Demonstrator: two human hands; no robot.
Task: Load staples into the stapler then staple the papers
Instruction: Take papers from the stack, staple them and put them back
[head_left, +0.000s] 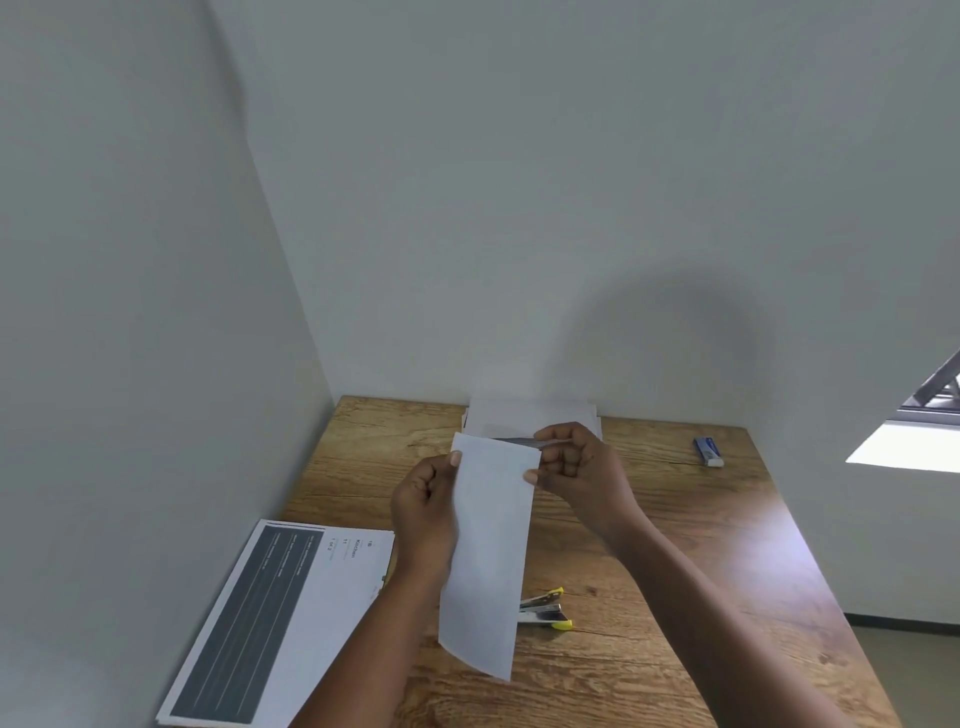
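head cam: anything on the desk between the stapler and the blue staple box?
Nothing: in the head view only bare wooden desk runs from the stapler to the blue staple box.

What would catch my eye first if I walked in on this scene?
Two bare hands, left and right, hold a folded white paper upright over the wooden table. Behind its lower edge lies an open stapler with yellow tips. A printed sheet with a dark panel sits at the left; a small blue box lies far right.

printed sheets (270, 618) left on table (675, 545) | stapler (545, 609) centre | staple box (708, 451) far right | paper stack (530, 413) at back
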